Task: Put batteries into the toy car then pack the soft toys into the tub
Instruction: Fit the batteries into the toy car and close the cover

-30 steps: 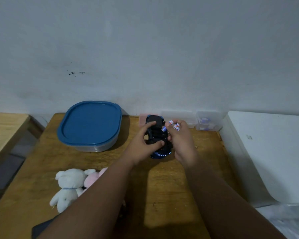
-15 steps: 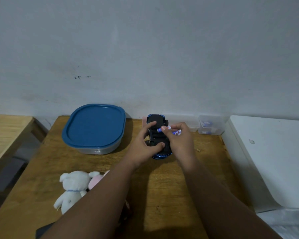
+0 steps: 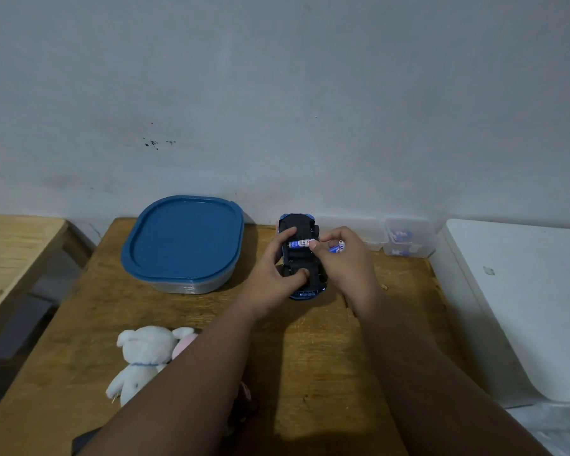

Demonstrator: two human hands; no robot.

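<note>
Head view: the left hand (image 3: pixel 273 274) grips the upturned car (image 3: pixel 301 255) on the table (image 3: pixel 310 357) to steady it, while the right hand (image 3: pixel 346 261) pinches a battery (image 3: pixel 299 243) over the bay, spares tucked behind. The tub (image 3: pixel 183 241) is lidded.

The car (image 3: pixel 301 258) shows a black underside with a blue edge at its near end. The battery (image 3: pixel 299 243) lying across it is blue and white with a touch of red; the spare batteries (image 3: pixel 338 248) are blue and white too. The tub (image 3: pixel 191 286) is clear with a solid blue lid (image 3: pixel 183 236). One soft toy (image 3: pixel 142 360) is white with a thin blue collar, and the one beside it (image 3: pixel 182 346) is pink. The counter (image 3: pixel 310 373) is brown wood grain.
</note>
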